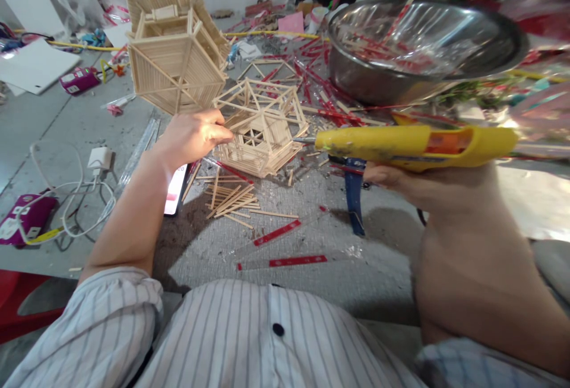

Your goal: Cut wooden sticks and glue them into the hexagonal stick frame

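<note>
My left hand (191,134) is closed, its thumb and fingertips pinching the left edge of a small openwork frame of wooden sticks (267,149). My right hand (427,189) grips a yellow hot glue gun (374,142) with a blue trigger (354,204). The gun's metal nozzle points left, close to the right side of the frame. Behind my left hand stands a taller six-sided stick model (173,67) with a ragged upper rim. Loose wooden sticks (234,199) lie in a heap in front of the frame. A phone (176,189) is partly hidden under my left forearm.
A steel basin (369,76) holding plastic wrappers stands at the back right. Red and clear wrappers (298,261) are scattered on the grey tabletop (187,251). At the left lie a white charger (100,159) with its cable and a purple packet (29,219). A yellow cord (267,34) crosses behind.
</note>
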`<state>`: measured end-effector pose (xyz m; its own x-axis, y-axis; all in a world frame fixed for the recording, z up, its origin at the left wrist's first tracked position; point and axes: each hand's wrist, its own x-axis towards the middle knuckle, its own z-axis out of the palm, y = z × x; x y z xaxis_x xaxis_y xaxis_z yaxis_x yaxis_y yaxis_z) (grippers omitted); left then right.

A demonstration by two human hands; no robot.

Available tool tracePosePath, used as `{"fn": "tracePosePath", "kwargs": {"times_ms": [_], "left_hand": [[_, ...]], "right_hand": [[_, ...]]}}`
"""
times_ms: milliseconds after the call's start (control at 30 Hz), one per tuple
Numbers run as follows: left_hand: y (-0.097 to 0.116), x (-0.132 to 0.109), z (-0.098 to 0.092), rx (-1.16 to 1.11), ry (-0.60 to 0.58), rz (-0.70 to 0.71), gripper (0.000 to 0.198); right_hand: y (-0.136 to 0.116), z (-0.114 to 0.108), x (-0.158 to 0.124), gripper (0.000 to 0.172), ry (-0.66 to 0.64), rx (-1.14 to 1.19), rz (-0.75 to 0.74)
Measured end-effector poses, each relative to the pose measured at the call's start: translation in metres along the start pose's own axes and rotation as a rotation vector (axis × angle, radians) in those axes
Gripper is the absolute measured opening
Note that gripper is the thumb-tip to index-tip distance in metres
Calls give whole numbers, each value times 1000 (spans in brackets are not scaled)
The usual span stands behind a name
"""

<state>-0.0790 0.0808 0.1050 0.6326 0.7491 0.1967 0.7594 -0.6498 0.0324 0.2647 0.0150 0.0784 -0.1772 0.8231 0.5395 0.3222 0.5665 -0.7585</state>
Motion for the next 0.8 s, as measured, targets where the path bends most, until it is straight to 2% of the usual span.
{"fn": "tracePosePath", "kwargs": {"times_ms": [133,300,433,633,800], "left_hand": [[-9,-2,-1,-95,38,29,33],[-17,-7,-9,-106,-16,-24,36],[-15,-7,-11,-89,-67,-42,35],[-9,-5,-11,-53,-111,-46,37],[-9,-2,-5,-84,-73,-62,36]], "right_hand": [[8,0,1,27,15,3,-105],[-4,3,0,24,44,32,11],[-7,6,-1,27,55,51,10],[9,3,0,26,32,-7,-102],[-1,4,1,30,26,-28,6]]}}
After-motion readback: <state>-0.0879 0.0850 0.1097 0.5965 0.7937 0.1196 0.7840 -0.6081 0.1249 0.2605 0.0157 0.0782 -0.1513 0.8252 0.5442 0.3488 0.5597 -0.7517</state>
